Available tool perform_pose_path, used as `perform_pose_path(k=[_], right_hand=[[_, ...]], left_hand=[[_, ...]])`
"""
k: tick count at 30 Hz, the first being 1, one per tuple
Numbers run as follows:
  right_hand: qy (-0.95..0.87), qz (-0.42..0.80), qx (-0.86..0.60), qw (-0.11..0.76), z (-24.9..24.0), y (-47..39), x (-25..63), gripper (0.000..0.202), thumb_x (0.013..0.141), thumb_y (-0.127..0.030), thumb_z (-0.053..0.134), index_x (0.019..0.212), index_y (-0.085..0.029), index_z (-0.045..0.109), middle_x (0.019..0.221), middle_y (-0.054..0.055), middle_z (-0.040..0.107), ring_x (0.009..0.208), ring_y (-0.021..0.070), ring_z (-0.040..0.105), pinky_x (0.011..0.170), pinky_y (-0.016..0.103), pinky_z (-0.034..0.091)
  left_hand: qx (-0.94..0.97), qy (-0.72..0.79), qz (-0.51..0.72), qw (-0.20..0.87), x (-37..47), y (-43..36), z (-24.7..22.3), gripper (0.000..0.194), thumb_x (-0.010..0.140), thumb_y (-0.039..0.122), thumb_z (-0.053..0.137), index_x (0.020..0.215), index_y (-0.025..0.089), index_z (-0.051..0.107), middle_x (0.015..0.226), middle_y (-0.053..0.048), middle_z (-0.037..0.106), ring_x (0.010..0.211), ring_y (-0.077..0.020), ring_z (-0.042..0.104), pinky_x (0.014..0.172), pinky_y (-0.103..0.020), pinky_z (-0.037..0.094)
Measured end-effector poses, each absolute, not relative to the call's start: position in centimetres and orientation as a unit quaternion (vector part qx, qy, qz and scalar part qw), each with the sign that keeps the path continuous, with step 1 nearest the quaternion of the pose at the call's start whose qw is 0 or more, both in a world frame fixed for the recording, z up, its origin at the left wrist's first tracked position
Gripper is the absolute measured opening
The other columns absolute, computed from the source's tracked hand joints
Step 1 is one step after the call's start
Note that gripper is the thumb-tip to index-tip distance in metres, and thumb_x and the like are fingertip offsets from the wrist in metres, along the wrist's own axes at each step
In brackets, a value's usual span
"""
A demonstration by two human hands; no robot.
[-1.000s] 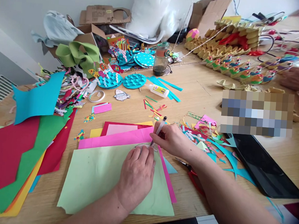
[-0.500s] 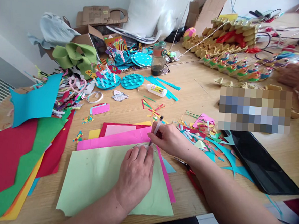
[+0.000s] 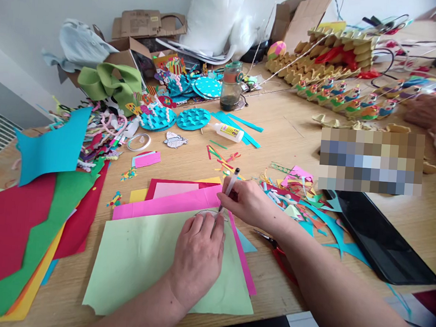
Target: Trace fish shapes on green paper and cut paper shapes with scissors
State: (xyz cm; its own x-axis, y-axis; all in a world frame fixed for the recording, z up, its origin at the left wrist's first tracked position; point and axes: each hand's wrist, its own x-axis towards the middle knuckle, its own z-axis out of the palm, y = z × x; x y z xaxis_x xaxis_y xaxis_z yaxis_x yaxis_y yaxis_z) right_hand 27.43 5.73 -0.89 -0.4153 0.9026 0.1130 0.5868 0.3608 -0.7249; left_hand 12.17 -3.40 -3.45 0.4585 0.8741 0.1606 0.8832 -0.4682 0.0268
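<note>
A light green sheet of paper [image 3: 132, 262] lies in front of me, on top of a pink sheet [image 3: 163, 202] and other coloured sheets. My left hand [image 3: 199, 247] rests flat on the green paper, fingers stretched toward its far edge. In my right hand [image 3: 247, 200] is a pen [image 3: 232, 180] with a dark end, held upright with its tip on the paper by the left fingertips. A thin curved line [image 3: 207, 211] shows on the green sheet just beyond those fingers. Scissors with red handles [image 3: 282, 260] lie partly under my right forearm.
Coloured sheets [image 3: 8, 223] are piled at left. Paper scraps [image 3: 305, 199] and a black tray-like object [image 3: 384, 240] lie at right. A glue bottle [image 3: 228, 132] and a jar [image 3: 231, 87] stand farther back. Another person's hand [image 3: 430, 113] is at far right, near painted egg-carton birds [image 3: 352, 103].
Almost nothing differs. My right hand and the pen have shifted very slightly to the right within the view; my left hand stays on the paper.
</note>
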Motion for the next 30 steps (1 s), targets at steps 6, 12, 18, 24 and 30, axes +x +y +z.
perform_pose_path(k=[6, 12, 18, 24, 30], right_hand=[[-0.787, 0.292, -0.473, 0.268, -1.1, 5.89, 27.54, 0.018, 0.079, -0.016, 0.052, 0.063, -0.02, 0.043, 0.05, -0.005, 0.045, 0.044, 0.0074, 0.039, 0.048, 0.021, 0.028], [-0.78, 0.288, -0.488, 0.268, -1.27, 5.97, 27.61, 0.017, 0.079, -0.018, 0.052, 0.065, -0.02, 0.042, 0.05, -0.005, 0.045, 0.044, 0.0082, 0.039, 0.049, 0.022, 0.028], [-0.778, 0.278, -0.498, 0.263, -1.18, 6.03, 27.63, 0.016, 0.077, -0.017, 0.052, 0.065, -0.02, 0.042, 0.051, -0.004, 0.047, 0.045, 0.009, 0.041, 0.048, 0.022, 0.027], [-0.784, 0.261, -0.497, 0.263, -1.02, 5.84, 27.46, 0.016, 0.075, -0.016, 0.051, 0.063, -0.021, 0.042, 0.051, -0.003, 0.049, 0.044, 0.0092, 0.041, 0.049, 0.022, 0.029], [-0.789, 0.259, -0.492, 0.263, -1.14, 5.86, 27.48, 0.014, 0.072, -0.015, 0.053, 0.062, -0.02, 0.044, 0.051, -0.003, 0.051, 0.045, 0.0098, 0.044, 0.05, 0.022, 0.03]], left_hand=[[-0.853, -0.515, -0.076, 0.029, 12.19, -3.39, -3.34, 0.039, 0.09, 0.021, 0.046, 0.128, 0.012, 0.052, 0.104, -0.011, 0.058, 0.095, -0.0249, 0.05, 0.084, -0.042, 0.044], [-0.855, -0.513, -0.076, 0.031, 12.21, -3.36, -3.28, 0.039, 0.09, 0.021, 0.047, 0.127, 0.012, 0.052, 0.104, -0.011, 0.058, 0.095, -0.025, 0.05, 0.083, -0.041, 0.045], [-0.854, -0.513, -0.073, 0.031, 12.21, -3.33, -3.3, 0.038, 0.09, 0.021, 0.046, 0.127, 0.013, 0.052, 0.103, -0.011, 0.058, 0.094, -0.0248, 0.05, 0.083, -0.041, 0.045], [-0.853, -0.517, -0.07, 0.025, 12.28, -3.25, -3.16, 0.038, 0.09, 0.021, 0.046, 0.127, 0.013, 0.051, 0.1, -0.01, 0.057, 0.093, -0.0245, 0.05, 0.081, -0.041, 0.045], [-0.852, -0.519, -0.063, 0.016, 12.39, -3.08, -2.68, 0.035, 0.091, 0.022, 0.045, 0.124, 0.014, 0.053, 0.096, -0.008, 0.057, 0.09, -0.0236, 0.051, 0.078, -0.041, 0.045]])
